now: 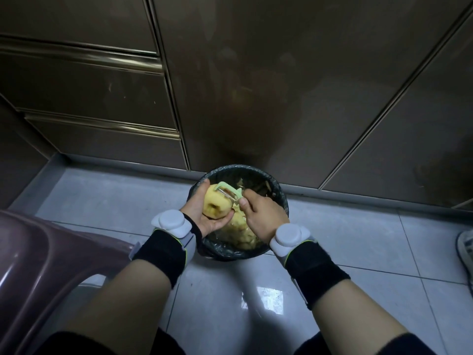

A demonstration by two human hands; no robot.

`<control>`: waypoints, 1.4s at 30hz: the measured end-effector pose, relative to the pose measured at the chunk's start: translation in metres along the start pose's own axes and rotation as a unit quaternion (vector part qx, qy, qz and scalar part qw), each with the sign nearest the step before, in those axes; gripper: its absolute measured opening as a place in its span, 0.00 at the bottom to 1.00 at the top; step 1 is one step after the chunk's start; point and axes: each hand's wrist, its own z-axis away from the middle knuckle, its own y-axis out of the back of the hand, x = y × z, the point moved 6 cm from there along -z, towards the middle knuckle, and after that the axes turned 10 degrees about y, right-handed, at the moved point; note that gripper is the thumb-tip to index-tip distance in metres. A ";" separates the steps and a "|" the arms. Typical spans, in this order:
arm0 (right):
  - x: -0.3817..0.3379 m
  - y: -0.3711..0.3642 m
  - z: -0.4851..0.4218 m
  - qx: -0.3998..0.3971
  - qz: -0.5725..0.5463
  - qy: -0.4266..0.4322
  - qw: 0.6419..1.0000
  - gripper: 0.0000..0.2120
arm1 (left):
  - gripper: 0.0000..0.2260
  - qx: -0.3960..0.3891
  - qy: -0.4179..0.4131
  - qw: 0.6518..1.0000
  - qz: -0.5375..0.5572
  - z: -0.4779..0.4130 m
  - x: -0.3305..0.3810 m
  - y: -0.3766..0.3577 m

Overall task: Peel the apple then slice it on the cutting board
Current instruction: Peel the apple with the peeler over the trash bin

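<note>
A pale yellow apple [215, 204], its visible side bare of skin, is cupped in my left hand [202, 213] above a bin. Fingers and thumb curl round the fruit. My right hand [263, 213] grips the handle of a light green peeler [229, 191]. The peeler's blade lies against the top right of the apple. Both wrists wear black bands with grey-white round devices. No cutting board is in view.
A round bin [279, 196] with a black liner stands on the tiled floor below my hands, holding peels and scraps. Brown cabinet fronts rise behind it. A purple plastic stool [38, 265] is at the left. A shoe [465, 249] shows at the right edge.
</note>
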 end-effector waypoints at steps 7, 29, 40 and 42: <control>-0.007 0.003 0.000 0.022 0.086 0.019 0.996 0.11 | 0.25 -0.012 0.018 0.999 -0.030 0.005 -0.004 -0.008; 0.027 -0.007 -0.002 0.021 -0.062 -0.059 0.996 0.07 | 0.31 -0.136 0.032 0.990 0.034 0.027 -0.002 -0.020; 0.025 -0.013 -0.006 0.049 -0.149 -0.074 0.985 0.09 | 0.29 -0.167 0.077 0.983 -0.015 0.032 -0.014 -0.029; 0.028 -0.012 -0.006 0.056 -0.134 -0.079 0.986 0.09 | 0.30 -0.150 0.075 0.986 -0.011 0.029 -0.014 -0.026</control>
